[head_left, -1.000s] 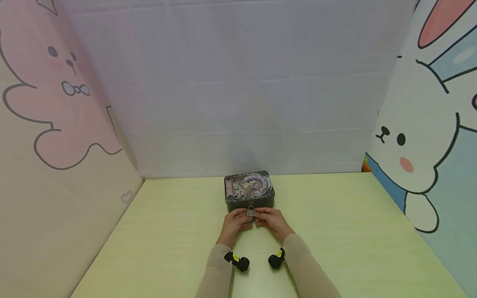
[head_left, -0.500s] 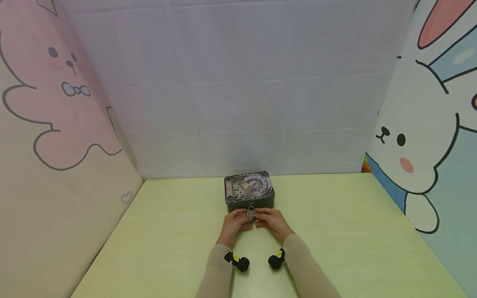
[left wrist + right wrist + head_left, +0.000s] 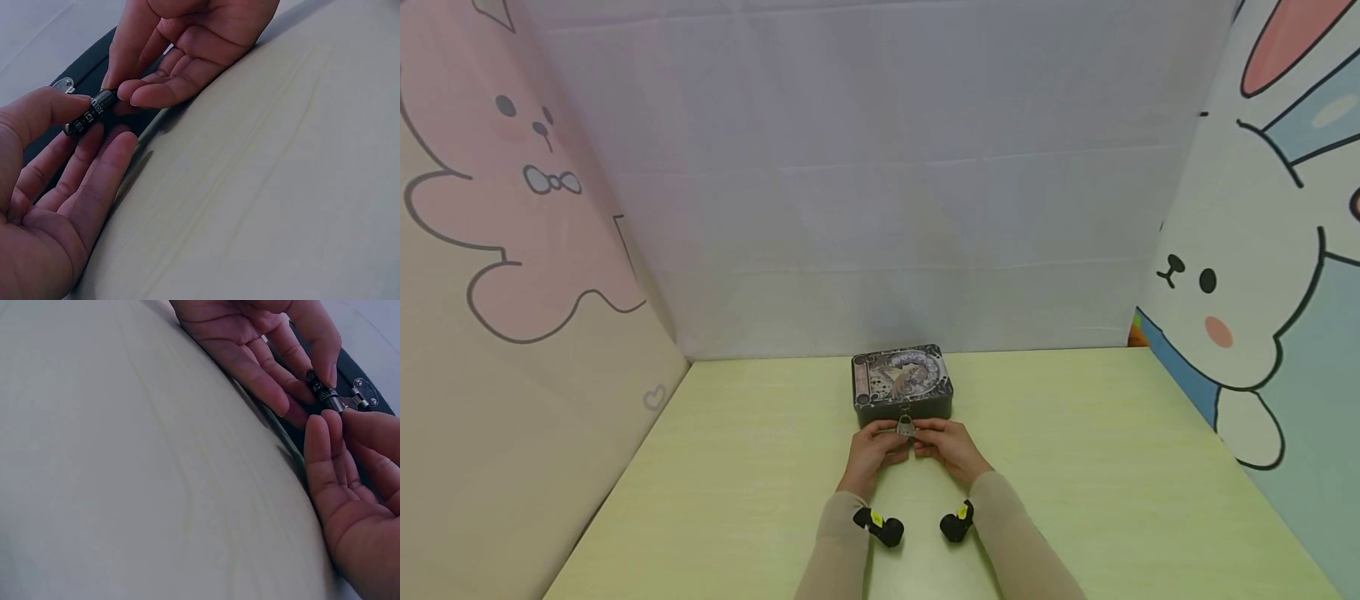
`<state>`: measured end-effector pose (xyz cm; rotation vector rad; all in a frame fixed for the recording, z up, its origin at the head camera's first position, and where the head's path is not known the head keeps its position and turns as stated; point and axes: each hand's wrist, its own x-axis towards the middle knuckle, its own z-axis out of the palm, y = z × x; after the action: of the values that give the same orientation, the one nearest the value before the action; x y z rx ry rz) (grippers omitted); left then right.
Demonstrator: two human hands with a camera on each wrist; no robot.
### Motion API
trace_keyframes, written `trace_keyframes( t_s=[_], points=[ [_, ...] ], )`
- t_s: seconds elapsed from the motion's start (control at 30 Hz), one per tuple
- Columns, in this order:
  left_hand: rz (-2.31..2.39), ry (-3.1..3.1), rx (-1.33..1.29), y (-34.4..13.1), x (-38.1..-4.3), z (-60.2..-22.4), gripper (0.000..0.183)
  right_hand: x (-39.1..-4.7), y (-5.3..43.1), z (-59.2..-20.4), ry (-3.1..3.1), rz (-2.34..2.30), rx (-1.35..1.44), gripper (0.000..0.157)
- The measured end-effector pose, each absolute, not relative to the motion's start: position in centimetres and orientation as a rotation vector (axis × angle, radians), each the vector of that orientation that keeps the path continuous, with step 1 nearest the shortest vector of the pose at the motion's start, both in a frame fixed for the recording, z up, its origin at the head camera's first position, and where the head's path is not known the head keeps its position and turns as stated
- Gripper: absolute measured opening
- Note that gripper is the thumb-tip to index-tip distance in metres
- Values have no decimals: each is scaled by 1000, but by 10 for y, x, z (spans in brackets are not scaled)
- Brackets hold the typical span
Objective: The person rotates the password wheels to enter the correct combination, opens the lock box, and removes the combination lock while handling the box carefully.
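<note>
A dark tin box (image 3: 902, 408) with an ornate printed lid sits at the back of the table, lid down. From the metal hasp (image 3: 360, 394) on its front hangs a small combination padlock (image 3: 906, 427). Numbered dials show on the padlock (image 3: 89, 117) in the left wrist view. My left hand (image 3: 871, 454) holds the padlock's dial part between thumb and fingers, thumb on the dials. Coming from the other side, my right hand (image 3: 953, 448) pinches the padlock's other end with thumb and fingertips. Both hands stay close in front of the box.
The pale yellow-green table (image 3: 760, 500) runs out to both sides. A white cloth backdrop (image 3: 895, 208) rises right behind the box. Cartoon-printed panels (image 3: 1217, 283) stand along the left and right edges. Black wrist cameras (image 3: 957, 525) sit on both sleeves.
The left wrist has shifted very slightly to the right. Box, padlock and right hand look the same as before.
</note>
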<state>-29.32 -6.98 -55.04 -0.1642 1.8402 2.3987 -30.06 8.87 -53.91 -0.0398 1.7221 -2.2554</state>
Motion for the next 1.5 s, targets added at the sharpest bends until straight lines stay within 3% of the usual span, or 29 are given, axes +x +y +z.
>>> trace_keyframes(
  t_s=[1.5],
  points=[
    [2413, 1807, -107, -72, -291, -550, 34, -300, 89, -538, 1750, -2243, -44, 37]
  ],
)
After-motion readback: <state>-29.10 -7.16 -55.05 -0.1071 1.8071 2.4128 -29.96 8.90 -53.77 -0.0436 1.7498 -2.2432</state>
